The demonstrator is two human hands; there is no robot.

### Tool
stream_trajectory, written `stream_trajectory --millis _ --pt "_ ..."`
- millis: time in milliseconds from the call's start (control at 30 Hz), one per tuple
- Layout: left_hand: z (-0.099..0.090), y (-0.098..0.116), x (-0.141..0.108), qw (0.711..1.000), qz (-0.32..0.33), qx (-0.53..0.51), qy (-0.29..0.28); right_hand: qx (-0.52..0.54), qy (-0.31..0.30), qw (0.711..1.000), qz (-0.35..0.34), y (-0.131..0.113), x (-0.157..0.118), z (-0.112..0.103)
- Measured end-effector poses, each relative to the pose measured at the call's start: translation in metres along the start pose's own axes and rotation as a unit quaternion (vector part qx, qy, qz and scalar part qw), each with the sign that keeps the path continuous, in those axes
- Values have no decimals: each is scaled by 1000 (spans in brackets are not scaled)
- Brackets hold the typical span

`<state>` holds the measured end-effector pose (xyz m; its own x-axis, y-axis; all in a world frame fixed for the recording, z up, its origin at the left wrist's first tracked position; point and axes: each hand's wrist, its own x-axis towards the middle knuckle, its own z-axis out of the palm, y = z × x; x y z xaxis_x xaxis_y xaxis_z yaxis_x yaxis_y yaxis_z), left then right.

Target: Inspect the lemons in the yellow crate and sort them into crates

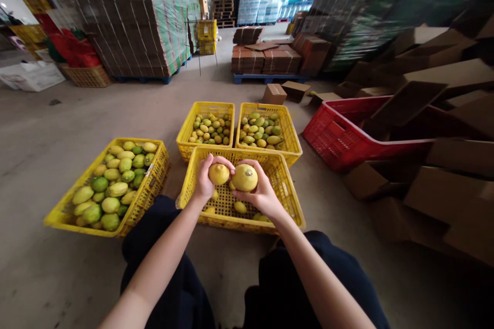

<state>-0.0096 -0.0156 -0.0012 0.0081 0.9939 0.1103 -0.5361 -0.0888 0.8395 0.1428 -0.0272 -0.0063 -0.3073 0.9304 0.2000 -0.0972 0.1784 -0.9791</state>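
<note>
My left hand [205,177] is closed round a yellow lemon [219,174], with its pointed end facing up toward me. Beside it, my right hand [264,190] grips a larger lemon [245,178] whose stem end shows. Part of another yellow fruit shows between the two, and I cannot tell which hand, if any, holds it. Both hands are above a yellow plastic crate [287,200] with a few lemons [240,207] on its perforated floor. My fingers partly hide the crate's inside.
Left of me stands a yellow crate [152,185] full of green and yellow lemons. Two more lemon crates, one left [185,139] and one right [295,139], stand just beyond. A red crate [339,136] and cardboard boxes [451,195] crowd the right. Behind lies a pallet [262,79] of flattened cardboard.
</note>
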Motion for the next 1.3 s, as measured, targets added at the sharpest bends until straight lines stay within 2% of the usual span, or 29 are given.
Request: stream_trajectory --millis 67,133,300,433,700,967,1133,1300 --pt "-1 -1 -1 999 16 30 -8 -15 4 1000 -11 1 0 -1" --pt "-1 -2 -1 999 7 40 7 -35 7 999 -25 1 1 -2" --pt "-1 -3 -2 1000 -13 9 13 -67 17 996 -50 -2 1 -2" --pt "0 -1 -3 998 -45 -6 41 -70 27 996 -53 2 2 -1" --pt "2 1 -2 1000 -6 21 7 -43 48 997 -45 6 3 1" --pt "14 1 8 992 -91 -37 85 96 74 989 90 3 6 7" --pt "14 -4 13 962 -190 -120 158 217 78 955 187 11 12 5" --pt "12 -4 16 928 -241 -205 199 309 61 912 264 14 20 -2"
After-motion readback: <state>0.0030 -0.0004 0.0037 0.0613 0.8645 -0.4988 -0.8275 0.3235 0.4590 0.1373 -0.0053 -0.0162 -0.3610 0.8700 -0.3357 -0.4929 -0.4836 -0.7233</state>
